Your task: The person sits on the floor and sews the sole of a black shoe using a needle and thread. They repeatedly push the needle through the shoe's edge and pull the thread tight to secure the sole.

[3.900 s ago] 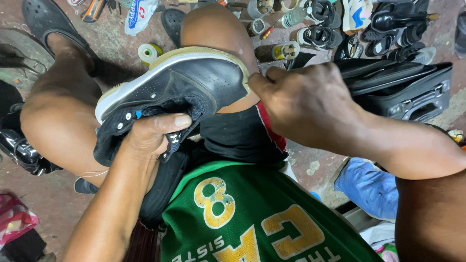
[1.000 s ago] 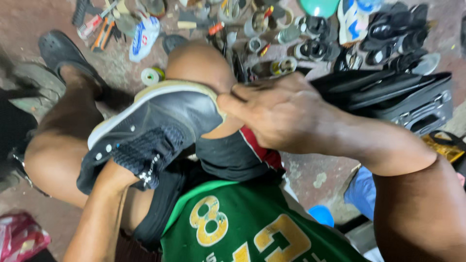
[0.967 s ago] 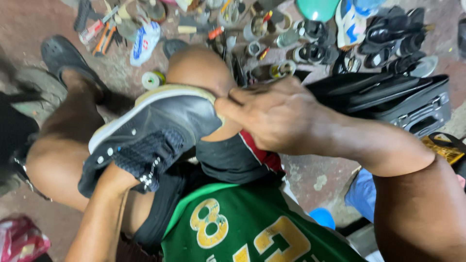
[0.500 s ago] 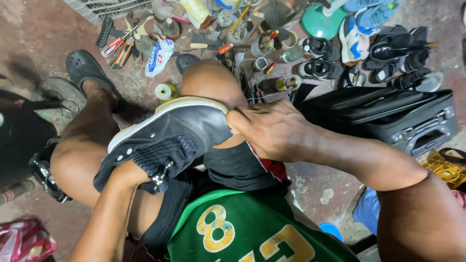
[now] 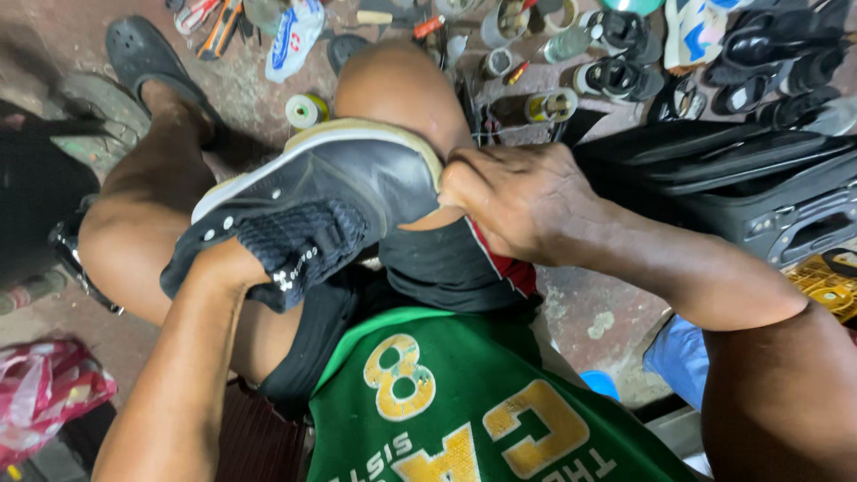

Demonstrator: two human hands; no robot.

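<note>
A black sneaker (image 5: pixel 330 192) with a pale sole rim rests on my lap, sole side turned away, toe toward my right knee. My left hand (image 5: pixel 225 265) is pushed into the shoe's opening, so only its heel and wrist show. My right hand (image 5: pixel 518 201) grips the toe end, with the fingers curled over the sole edge and the knuckles facing up. The fingertips are hidden behind the toe. I sit in black shorts and a green jersey.
A black suitcase (image 5: pixel 750 183) lies right of my right arm. Pairs of shoes (image 5: pixel 768 54), tins, tools and a thread spool (image 5: pixel 306 110) litter the floor beyond my knees. A black clog (image 5: pixel 143 54) is on my far foot. A pink bag (image 5: pixel 45 393) sits low left.
My left hand, earlier gripping the shoe's outside with the thumb on top, now sits inside the opening. The right hand stays at the toe. The view has shifted closer.
</note>
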